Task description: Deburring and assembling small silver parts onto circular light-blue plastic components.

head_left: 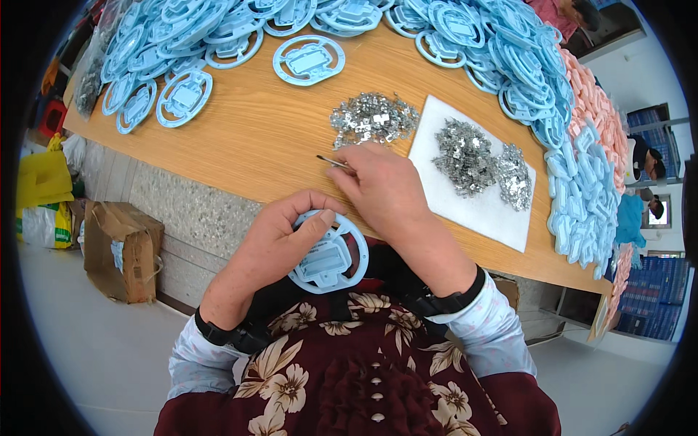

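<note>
In my left hand (pixel 280 240) is a light-blue plastic wheel-shaped part (pixel 325 263), with an oval rim and a recessed rectangular compartment facing up. My thumb presses on its rim, and I hold it just off the table's near edge. My right hand (pixel 385 187) is closed around a thin tool (pixel 331 161) whose dark tip points left; most of it is hidden in the fingers, so its exact kind does not show. Those fingers are beside a loose pile of small silvery metal clips (pixel 372 120) on the wooden table (pixel 240 131).
Two more heaps of small metal pieces (pixel 465 156) lie on a white foam sheet (pixel 429 196). Blue wheel parts (pixel 182 36) pile along the far side; narrower blue parts (pixel 578 196) and pink parts (pixel 592 98) lie right. A cardboard box (pixel 123 251) stands on the floor, left.
</note>
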Demonstrator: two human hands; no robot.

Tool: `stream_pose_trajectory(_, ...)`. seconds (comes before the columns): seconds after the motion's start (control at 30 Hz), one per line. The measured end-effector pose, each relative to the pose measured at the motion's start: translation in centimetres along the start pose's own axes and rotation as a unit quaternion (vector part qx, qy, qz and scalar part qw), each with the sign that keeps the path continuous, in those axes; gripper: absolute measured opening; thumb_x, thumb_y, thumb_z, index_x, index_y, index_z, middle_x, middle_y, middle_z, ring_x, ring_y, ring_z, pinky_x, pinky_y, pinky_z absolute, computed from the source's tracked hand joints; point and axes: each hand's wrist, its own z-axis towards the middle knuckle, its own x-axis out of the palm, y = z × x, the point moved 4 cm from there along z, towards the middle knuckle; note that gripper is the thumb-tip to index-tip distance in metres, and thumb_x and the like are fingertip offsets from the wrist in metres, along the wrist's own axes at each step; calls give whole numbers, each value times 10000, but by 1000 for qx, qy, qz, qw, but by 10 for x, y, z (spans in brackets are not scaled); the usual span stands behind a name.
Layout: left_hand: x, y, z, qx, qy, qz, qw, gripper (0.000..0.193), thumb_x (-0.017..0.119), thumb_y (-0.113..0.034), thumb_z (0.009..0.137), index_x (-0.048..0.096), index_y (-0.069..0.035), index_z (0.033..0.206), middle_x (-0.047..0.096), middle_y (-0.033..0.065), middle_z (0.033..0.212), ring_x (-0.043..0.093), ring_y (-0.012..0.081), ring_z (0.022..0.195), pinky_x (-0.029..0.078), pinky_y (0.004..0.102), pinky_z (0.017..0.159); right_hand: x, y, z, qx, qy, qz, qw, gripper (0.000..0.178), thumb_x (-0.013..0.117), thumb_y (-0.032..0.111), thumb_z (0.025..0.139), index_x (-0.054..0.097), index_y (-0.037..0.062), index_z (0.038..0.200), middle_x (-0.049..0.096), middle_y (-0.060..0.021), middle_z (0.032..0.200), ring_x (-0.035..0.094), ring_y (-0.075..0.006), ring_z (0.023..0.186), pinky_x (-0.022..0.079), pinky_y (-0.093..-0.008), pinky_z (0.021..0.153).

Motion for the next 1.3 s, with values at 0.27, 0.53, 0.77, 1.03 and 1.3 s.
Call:
stream_pose_trajectory(0.27,-9,1,5,12,6,36,999,230,540,-200,1056,653,-9,1115,676,-12,951,601,44,872,494,209,791,-12,-13,-8,49,16,118,992,185,721,141,865,672,6,981,643,-110,811,621,-260,669,500,-366,613)
stream_pose_trajectory(0.53,12,-14,24,52,55,57,996,230,532,-225,1064,632,-19,1091,626,-32,919,558,27,840,467,209,737,-50,-4,-26,58,63,187,979,162,757,78,856,666,-8,958,556,-27,719,467,-92,600,400,-258,558)
stream_pose_trajectory(0.77,31,-20,36,101,37,63,992,207,549,-226,1058,626,-34,1051,585,-49,866,513,22,797,446,220,701,-55,-25,-46,162,7,307,938,171,746,101,904,665,-19,995,617,27,770,510,-36,685,439,-232,613)
stream_pose_trajectory(1.03,52,-25,51,125,19,126,984,196,552,-220,1049,635,-44,1024,610,-26,855,544,50,807,463,241,728,-59,-47,-56,266,49,423,865,165,670,183,967,668,18,968,574,37,725,492,-39,658,392,-222,591)
stream_pose_trajectory(1.3,67,-20,65,102,32,111,988,202,540,-201,1039,637,-36,1103,658,5,909,592,61,864,490,258,769,-66,-61,-67,275,3,425,862,149,629,187,983,635,39,963,533,48,718,443,-35,633,347,-225,565)
